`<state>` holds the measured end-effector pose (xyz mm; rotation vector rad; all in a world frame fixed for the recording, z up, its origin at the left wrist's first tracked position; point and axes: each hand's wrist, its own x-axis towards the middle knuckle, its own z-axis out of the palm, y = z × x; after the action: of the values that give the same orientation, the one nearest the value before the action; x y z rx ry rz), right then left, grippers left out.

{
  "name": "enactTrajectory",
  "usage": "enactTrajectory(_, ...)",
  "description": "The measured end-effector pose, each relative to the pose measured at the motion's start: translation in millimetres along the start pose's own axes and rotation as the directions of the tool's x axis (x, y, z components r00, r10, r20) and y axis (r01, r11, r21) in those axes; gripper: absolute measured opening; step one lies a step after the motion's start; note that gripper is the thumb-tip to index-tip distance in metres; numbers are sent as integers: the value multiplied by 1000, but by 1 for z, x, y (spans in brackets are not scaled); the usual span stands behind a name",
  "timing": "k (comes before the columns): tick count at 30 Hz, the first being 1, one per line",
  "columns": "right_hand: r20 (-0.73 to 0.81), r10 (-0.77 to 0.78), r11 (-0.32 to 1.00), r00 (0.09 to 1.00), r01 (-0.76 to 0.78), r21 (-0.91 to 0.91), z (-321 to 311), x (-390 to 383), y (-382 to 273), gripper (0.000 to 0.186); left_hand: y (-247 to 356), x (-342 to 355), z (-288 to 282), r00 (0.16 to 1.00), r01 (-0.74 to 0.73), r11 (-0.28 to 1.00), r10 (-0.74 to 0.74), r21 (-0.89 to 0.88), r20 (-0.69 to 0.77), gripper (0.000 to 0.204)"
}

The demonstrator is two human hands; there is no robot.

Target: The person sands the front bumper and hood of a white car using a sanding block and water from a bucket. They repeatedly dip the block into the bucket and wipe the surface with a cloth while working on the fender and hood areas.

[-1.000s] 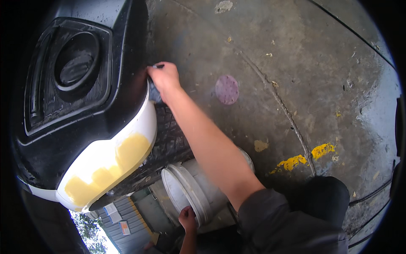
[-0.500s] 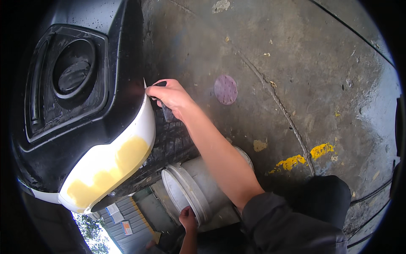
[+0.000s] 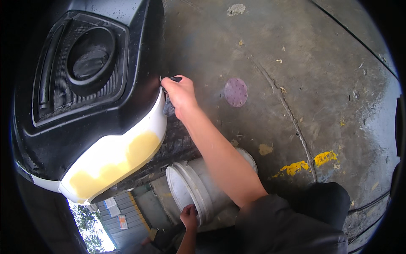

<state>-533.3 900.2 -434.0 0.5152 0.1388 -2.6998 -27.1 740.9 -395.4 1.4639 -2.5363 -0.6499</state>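
My right hand (image 3: pixel 179 95) pinches a dark grey, sheet-like piece (image 3: pixel 169 107) against the edge of a car bumper. One black end of the piece sticks out above the fingers, and the rest hangs below them. Fingertips touch the top corner where the black bumper trim (image 3: pixel 146 63) meets a white painted panel (image 3: pixel 158 112). Yellow filler patches (image 3: pixel 141 148) cover much of that panel. My left hand (image 3: pixel 189 215) is lower in view, fingers curled, in front of the rim of a pale round bucket (image 3: pixel 179 186). What it holds, if anything, is hidden.
A purple perforated disc (image 3: pixel 235 92) lies on the concrete floor (image 3: pixel 211 38). Farther right are a long crack and yellow paint marks (image 3: pixel 296 167). Dark cables cross the floor at the right. A dark tyre (image 3: pixel 182 133) sits behind the panel.
The bumper and floor have shifted rightward in view, with the bumper slightly higher. My right hand stays at the panel's corner; a thin pale sliver above the thumb shows less now.
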Motion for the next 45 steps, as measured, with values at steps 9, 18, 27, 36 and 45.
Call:
enactTrajectory(9, 144, 5, 993, 990, 12, -114, -12, 18, -4, 9, 5, -1, -1, 1000, 2, 999, -2, 33, -2, 12)
enactTrajectory(18, 177, 89, 985, 980, -60, -162, -7, 49, -20, 11, 11, -3, 3, 999, 41, 999, -41, 30, -17, 13)
enactTrajectory(27, -34, -22, 1000, 999, 22, 3, 13, -74, 22, 10, 0, -6, -5, 997, 71, 997, -71, -11, 8, 14)
enactTrajectory(36, -21, 27, 999, 999, -26, 36, 1, 4, 10, 15, 7, -5, -1, 997, 74, 997, -74, 32, 15, 14)
enactTrajectory(45, -134, -78, 992, 988, 64, -106, 20, -79, 18, 12, 55, -4, 3, 826, -259, 834, -70, 487, 559, 29)
